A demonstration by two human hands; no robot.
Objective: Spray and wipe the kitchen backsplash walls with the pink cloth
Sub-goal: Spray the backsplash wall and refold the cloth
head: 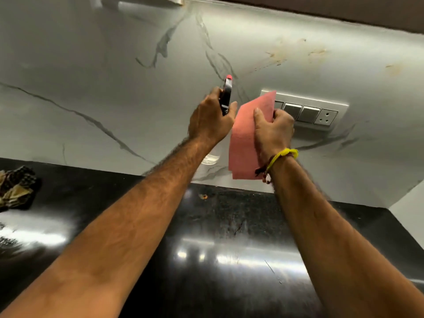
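Observation:
My left hand (210, 120) grips a spray bottle (226, 95) with a black head and a red nozzle, its tip pointing at the grey marble backsplash (114, 76). The bottle's clear body shows just below my wrist. My right hand (273, 130) holds the pink cloth (243, 138), which hangs flat in front of the wall, its top corner over the left end of the switch plate (309, 111). Brownish stains (296, 53) mark the backsplash above and right of the switches.
A glossy black countertop (218, 237) runs below the wall, with a small orange speck near its back edge. A crumpled patterned rag (17, 187) lies at the far left. A dark cabinet underside (344, 10) hangs above. The wall turns a corner at the right (410, 203).

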